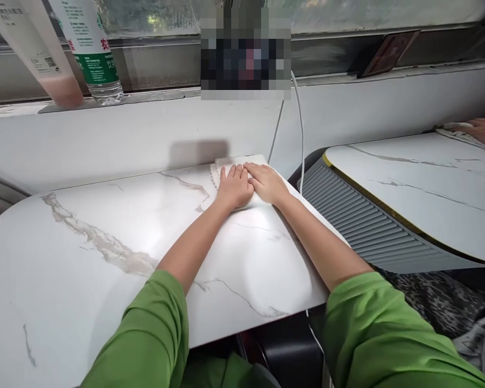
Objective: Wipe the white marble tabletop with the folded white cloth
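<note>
A white folded cloth (258, 159) lies on the white marble-patterned table (117, 221), at its far edge near the wall. My left hand (235, 188) presses down on the cloth with its fingers stretched forward. Close against it, my right hand (269, 183) also lies flat on the cloth, its fingers pointing toward the left hand's knuckles. Both palms face down, and much of the cloth is hidden beneath them. Neither hand's fingers are wrapped around anything.
On the window ledge stand a water bottle (99, 75) and a cup with pink liquid (64, 89). A white cable (302, 129) hangs beside the table's right edge. Another person's hand (483, 129) rests on a cloth on the second table (436, 178).
</note>
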`<state>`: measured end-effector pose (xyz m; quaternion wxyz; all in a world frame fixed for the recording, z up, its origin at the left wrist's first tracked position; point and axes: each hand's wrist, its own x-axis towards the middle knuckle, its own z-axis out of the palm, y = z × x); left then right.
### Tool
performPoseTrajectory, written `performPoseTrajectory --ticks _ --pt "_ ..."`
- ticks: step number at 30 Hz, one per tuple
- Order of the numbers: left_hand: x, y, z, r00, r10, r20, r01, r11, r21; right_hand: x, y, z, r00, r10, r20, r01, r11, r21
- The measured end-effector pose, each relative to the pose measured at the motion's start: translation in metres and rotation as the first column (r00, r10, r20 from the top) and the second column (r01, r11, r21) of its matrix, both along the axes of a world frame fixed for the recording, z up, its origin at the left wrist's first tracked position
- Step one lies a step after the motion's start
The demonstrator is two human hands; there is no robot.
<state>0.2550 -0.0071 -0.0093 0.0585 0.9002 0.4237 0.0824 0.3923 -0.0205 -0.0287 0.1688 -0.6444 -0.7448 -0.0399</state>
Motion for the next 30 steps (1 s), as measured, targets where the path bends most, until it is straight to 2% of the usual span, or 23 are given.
performPoseTrajectory --ticks 7,15,17,19,21,24,27,30 --pt "-0.033 -0.053 0.000 1.000 -0.024 -0.010 0.025 0.999 0.021 -0.035 -0.058 0.005 1.000 0.009 0.009 -0.009 1.000 -0.017" --pt "-0.110 -0.156 0.005 0.989 -0.141 -0.036 0.143 0.988 0.051 -0.106 -0.177 0.008 0.999 0.047 0.021 -0.048 0.998 0.044" --pt "-0.126 -0.178 0.008 0.986 -0.157 -0.051 0.159 0.986 0.051 -0.121 -0.199 0.009 0.998 0.061 0.022 -0.062 0.997 0.053" --pt "-0.135 -0.190 0.010 0.984 -0.168 -0.060 0.171 0.984 0.048 -0.130 -0.212 0.009 0.997 0.069 0.026 -0.070 0.996 0.051" --pt "-0.139 -0.193 0.012 0.983 -0.171 -0.067 0.174 0.984 0.039 -0.133 -0.213 0.009 0.997 0.070 0.030 -0.071 0.997 0.041" --pt "-0.136 -0.181 0.011 0.985 -0.160 -0.066 0.162 0.986 0.033 -0.129 -0.198 0.007 0.997 0.072 0.028 -0.073 0.997 0.029" --pt "-0.128 -0.149 0.008 0.988 -0.144 -0.051 0.146 0.989 0.027 -0.122 -0.164 0.004 0.998 0.061 0.026 -0.062 0.998 0.023" --pt "-0.119 -0.101 0.007 0.991 -0.124 -0.045 0.124 0.992 0.004 -0.116 -0.113 0.002 0.999 0.027 0.028 -0.027 0.999 0.020"
